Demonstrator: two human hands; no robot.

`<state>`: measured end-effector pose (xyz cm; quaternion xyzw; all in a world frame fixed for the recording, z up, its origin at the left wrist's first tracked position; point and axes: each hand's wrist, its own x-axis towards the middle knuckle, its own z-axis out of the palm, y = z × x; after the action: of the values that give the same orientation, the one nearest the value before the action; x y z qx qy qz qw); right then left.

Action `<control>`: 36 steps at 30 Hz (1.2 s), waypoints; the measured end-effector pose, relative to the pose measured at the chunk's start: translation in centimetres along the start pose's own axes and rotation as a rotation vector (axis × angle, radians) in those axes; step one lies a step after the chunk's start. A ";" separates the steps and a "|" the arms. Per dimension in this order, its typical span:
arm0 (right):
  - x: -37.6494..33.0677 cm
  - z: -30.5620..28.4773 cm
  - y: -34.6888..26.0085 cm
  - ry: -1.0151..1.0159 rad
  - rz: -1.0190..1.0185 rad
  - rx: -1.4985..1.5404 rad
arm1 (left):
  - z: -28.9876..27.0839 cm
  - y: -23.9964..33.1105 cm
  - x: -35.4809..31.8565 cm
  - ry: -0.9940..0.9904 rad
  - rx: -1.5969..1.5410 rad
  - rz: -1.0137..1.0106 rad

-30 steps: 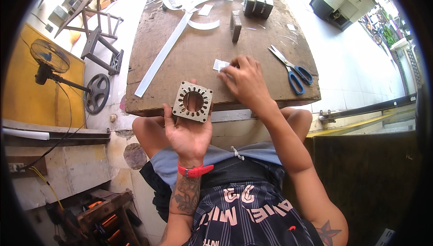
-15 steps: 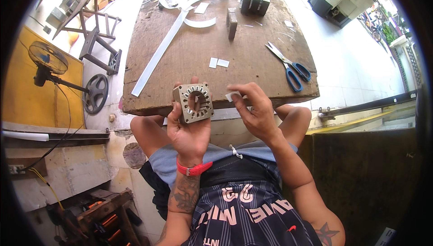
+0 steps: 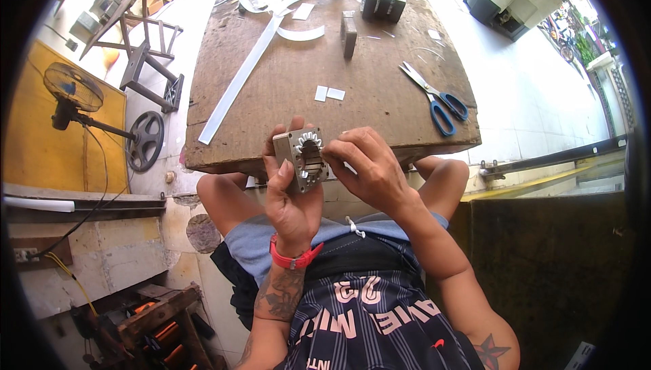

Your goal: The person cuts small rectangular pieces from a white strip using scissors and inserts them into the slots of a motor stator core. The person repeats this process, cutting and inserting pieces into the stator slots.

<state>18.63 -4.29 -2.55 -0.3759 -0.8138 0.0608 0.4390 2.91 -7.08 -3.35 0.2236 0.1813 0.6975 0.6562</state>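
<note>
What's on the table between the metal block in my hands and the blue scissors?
In the head view, only bare wood lies between the metal block and the scissors. The two small white pieces sit farther back, off that line.

Worn brown wooden counter [image 3: 285, 92], edges rough and scuffed. On it: blue-handled scissors [image 3: 434, 99] at the right, two small white paper slips [image 3: 328, 93] near the middle, a long white strip [image 3: 241, 78] running diagonally on the left, a curved white strip [image 3: 300, 33] farther back, a small metal block [image 3: 349, 33] beside it, dark stacked metal cores [image 3: 381, 0] at the far end.
</note>
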 end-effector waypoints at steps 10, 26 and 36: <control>-0.9 0.9 0.3 0.026 0.086 0.107 | 0.0 0.0 -0.2 0.054 -0.048 -0.059; 0.7 1.5 5.8 -0.238 0.221 -0.459 | -2.2 1.1 1.2 0.095 -0.435 -0.154; -3.8 -0.6 2.6 -0.010 0.425 0.189 | -2.2 0.8 1.5 0.073 -0.420 -0.148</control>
<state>21.79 -5.13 -5.82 -0.4957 -0.7092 0.2300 0.4455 0.96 -5.57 -4.64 0.0429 0.0715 0.6775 0.7308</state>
